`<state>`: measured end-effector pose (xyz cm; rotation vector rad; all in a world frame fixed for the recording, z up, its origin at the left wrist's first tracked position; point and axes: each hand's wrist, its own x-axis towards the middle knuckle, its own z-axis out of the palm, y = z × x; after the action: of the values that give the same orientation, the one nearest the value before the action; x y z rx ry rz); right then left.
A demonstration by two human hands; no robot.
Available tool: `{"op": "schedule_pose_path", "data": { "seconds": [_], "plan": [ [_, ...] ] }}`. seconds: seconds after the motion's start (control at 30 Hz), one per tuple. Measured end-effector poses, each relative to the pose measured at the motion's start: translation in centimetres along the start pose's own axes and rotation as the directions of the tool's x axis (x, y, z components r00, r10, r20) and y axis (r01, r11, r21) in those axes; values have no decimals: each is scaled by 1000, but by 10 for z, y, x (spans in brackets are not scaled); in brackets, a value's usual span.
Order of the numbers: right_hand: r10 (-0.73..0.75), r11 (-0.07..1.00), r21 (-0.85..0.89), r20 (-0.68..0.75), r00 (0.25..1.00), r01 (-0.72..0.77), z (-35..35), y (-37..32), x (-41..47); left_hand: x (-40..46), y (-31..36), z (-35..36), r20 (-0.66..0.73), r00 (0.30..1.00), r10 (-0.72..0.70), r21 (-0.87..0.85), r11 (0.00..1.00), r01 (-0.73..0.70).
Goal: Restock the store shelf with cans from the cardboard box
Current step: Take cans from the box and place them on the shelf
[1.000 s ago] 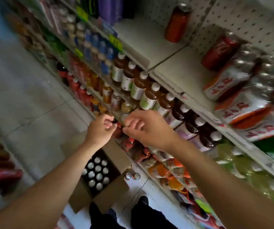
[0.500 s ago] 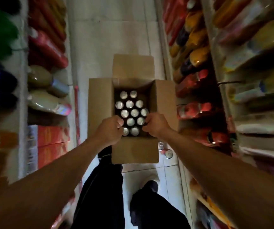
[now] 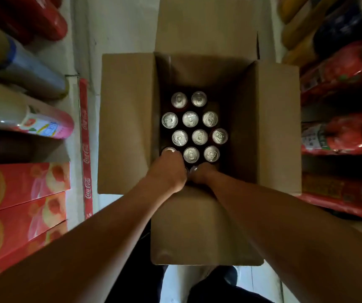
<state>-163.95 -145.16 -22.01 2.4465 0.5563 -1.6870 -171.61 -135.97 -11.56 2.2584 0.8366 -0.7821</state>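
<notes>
An open cardboard box (image 3: 127,127) stands on the floor between two shelf rows, its flaps spread out. Several cans (image 3: 190,119) with silver lids stand upright inside, seen from above. Both my hands reach down into the near row. My left hand (image 3: 169,169) curls over a can (image 3: 168,150) at the near left corner, and only the far rim of its lid shows. My right hand (image 3: 203,172) grips a can (image 3: 193,169) beside it, of which a sliver of lid shows between the hands. My fingertips are hidden below the knuckles.
On the left, a shelf holds large bottles (image 3: 44,125) and red cartons (image 3: 22,189), with a red price strip (image 3: 86,149) along its edge. Red bottles (image 3: 346,136) fill the right shelf. Pale floor tiles (image 3: 118,25) lie beyond the box. My shoes (image 3: 217,278) are below it.
My view swung from the shelf down to the box and came closer. Both hands dropped from shelf height into the box and closed on cans in its near row.
</notes>
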Motion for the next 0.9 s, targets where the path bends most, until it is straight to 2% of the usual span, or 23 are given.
{"op": "schedule_pose_path", "data": {
  "seconds": [0.07,0.17,0.23,0.33,0.4,0.47,0.57,0.7,0.77,0.9],
  "plan": [
    [44,998,-37,31,999,-42,-3,-4,5,0,0,16,58,998,-18,43,999,15],
    [-65,989,-121,163,984,85,-7,3,11,0,-7,35,119,992,-40,27,999,37],
    [-20,998,-61,172,985,31,-8,10,14,1,-7,37,124,990,-60,14,998,59],
    [15,991,132,-36,999,-10,9,16,20,2,-5,39,135,987,-92,-30,995,97],
    [73,987,157,-206,976,-41,16,16,16,5,-6,40,146,986,-86,-69,993,97],
    [105,980,190,-256,961,-57,14,13,10,6,-10,39,140,989,-54,-105,992,69],
    [96,971,238,-251,963,-35,0,21,-4,2,-9,33,112,994,-16,-166,985,34],
    [-1,974,217,-304,953,70,-30,34,-65,-19,-3,15,91,995,41,-192,981,-23],
    [-62,959,236,-374,925,160,-55,42,-113,-35,4,-3,57,994,89,-240,968,-73],
    [-172,849,355,-515,840,392,-118,47,-244,-87,38,-80,-91,949,301,-335,888,-314]
  ]
}}
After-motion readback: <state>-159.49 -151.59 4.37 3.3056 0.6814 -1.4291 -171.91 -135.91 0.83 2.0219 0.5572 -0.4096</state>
